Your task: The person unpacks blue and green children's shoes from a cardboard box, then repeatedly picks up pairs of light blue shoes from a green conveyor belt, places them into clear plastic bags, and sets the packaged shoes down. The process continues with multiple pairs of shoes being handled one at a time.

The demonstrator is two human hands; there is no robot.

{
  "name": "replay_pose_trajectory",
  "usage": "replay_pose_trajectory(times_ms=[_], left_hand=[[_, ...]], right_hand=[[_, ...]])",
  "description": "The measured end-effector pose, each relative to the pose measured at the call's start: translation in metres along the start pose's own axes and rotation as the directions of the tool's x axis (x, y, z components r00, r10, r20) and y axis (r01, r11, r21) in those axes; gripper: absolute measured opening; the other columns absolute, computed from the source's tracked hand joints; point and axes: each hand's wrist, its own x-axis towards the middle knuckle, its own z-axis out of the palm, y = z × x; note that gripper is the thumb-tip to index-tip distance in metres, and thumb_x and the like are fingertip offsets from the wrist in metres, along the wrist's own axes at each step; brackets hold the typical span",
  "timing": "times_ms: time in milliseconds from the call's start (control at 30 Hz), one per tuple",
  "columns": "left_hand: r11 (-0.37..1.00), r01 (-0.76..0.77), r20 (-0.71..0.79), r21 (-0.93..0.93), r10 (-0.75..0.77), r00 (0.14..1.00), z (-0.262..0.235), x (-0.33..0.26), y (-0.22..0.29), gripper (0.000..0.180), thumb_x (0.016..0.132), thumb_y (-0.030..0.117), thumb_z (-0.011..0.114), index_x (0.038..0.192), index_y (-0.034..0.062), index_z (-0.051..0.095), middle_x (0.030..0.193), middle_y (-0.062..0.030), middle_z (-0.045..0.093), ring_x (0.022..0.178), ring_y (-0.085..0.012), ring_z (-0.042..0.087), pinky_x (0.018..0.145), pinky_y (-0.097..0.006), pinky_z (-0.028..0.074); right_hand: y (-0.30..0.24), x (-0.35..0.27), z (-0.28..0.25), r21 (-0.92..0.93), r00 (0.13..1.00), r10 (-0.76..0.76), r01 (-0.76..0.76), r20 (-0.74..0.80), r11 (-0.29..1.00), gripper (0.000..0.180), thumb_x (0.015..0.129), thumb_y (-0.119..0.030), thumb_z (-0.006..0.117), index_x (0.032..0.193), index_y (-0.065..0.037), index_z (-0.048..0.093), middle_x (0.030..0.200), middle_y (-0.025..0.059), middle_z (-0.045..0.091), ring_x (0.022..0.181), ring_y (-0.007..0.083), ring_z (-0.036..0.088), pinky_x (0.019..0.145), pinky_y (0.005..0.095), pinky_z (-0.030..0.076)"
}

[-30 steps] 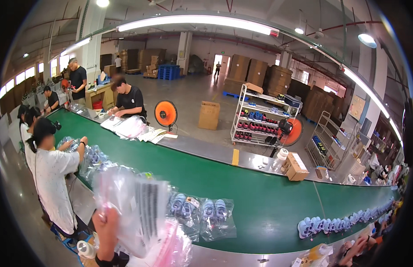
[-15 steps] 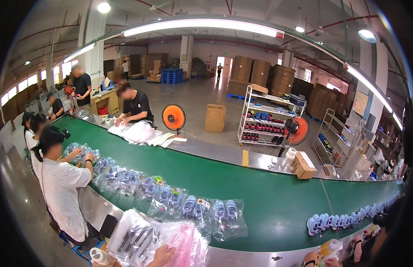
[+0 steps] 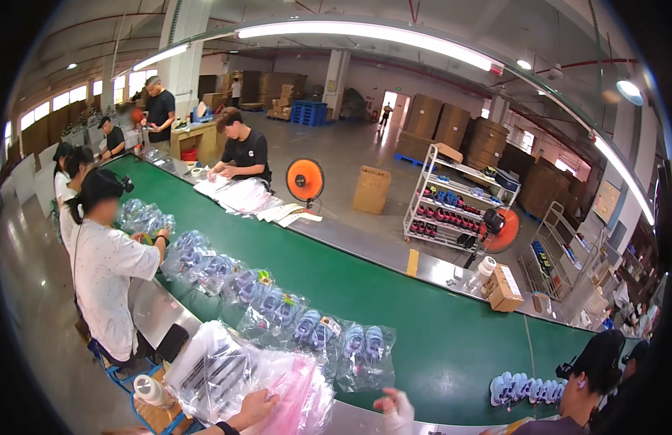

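Observation:
My left hand [image 3: 255, 408], a dark band at its wrist, lies on a stack of clear plastic bags [image 3: 213, 370] with pink edges. Its curled fingers pinch the bag edges on the right of the stack. My right hand [image 3: 396, 412] hovers at the near edge of the green conveyor belt [image 3: 437, 355]. Its fingers are loosely bent and a little apart, with something whitish over some of them and no object visible in them. Just beyond the stack, bagged pairs of light blue and purple sneakers [image 3: 363, 344] lie in a row along the belt.
A co-worker in a white shirt [image 3: 107, 283] handles bagged shoes at left. Another person [image 3: 586, 380] sits at right beside unbagged sneakers [image 3: 524, 389]. A white bottle [image 3: 151, 391] stands left of my bags. Across the belt are a carton [image 3: 504, 288], fan [image 3: 305, 180] and shoe rack [image 3: 452, 199].
My view has shifted. My right hand has come into view at the belt's near edge, while my left stays on the bags. The person at right has leaned into view.

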Motion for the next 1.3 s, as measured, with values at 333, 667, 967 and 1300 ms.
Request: replay_pose_trajectory(times_ms=[333, 667, 967, 1300], left_hand=[[0.997, 0.044, 0.001, 0.064, -0.044, 0.999, 0.008, -0.003, -0.012, 0.048, 0.084, 0.049, 0.049, 0.077, 0.0024, 0.057, 0.077, -0.0236, 0.061, 0.074, -0.0418, 0.059, 0.065, -0.048, 0.044], [0.997, 0.036, -0.009, 0.067, -0.035, 0.999, 0.007, -0.007, -0.005, 0.048, 0.085, 0.049, 0.048, 0.078, 0.0019, 0.054, 0.074, -0.0244, 0.060, 0.072, -0.0424, 0.059, 0.064, -0.049, 0.044], [0.996, 0.041, 0.003, 0.080, -0.041, 0.999, 0.008, -0.007, -0.002, 0.047, 0.087, 0.047, 0.046, 0.079, 0.0018, 0.054, 0.074, -0.0249, 0.060, 0.072, -0.0429, 0.059, 0.064, -0.050, 0.043], [0.996, 0.050, -0.010, 0.076, -0.049, 0.999, 0.006, -0.010, 0.001, 0.048, 0.087, 0.048, 0.045, 0.079, 0.0024, 0.054, 0.073, -0.0235, 0.060, 0.071, -0.0423, 0.059, 0.063, -0.050, 0.044]], right_hand=[[-0.189, -0.018, -0.010, 0.548, 0.336, -0.942, 0.785, 0.014, 0.288, 0.029, 0.088, -0.022, 0.053, 0.108, -0.001, 0.050, 0.107, 0.0199, 0.056, 0.079, 0.0405, 0.058, 0.067, 0.0454, 0.051], [-0.190, -0.008, 0.000, 0.657, 0.288, -0.956, 0.712, 0.050, 0.249, 0.028, 0.087, -0.022, 0.053, 0.106, -0.002, 0.051, 0.105, 0.0197, 0.057, 0.079, 0.0394, 0.059, 0.067, 0.0459, 0.050], [-0.190, -0.002, -0.001, 0.688, 0.281, -0.957, 0.680, 0.074, 0.253, 0.026, 0.087, -0.022, 0.054, 0.104, -0.002, 0.052, 0.103, 0.0194, 0.058, 0.080, 0.0384, 0.059, 0.068, 0.0462, 0.050], [-0.190, 0.001, -0.001, 0.710, 0.264, -0.960, 0.659, 0.091, 0.248, 0.025, 0.087, -0.023, 0.054, 0.102, -0.003, 0.053, 0.101, 0.0192, 0.059, 0.080, 0.0373, 0.060, 0.068, 0.0467, 0.050]])
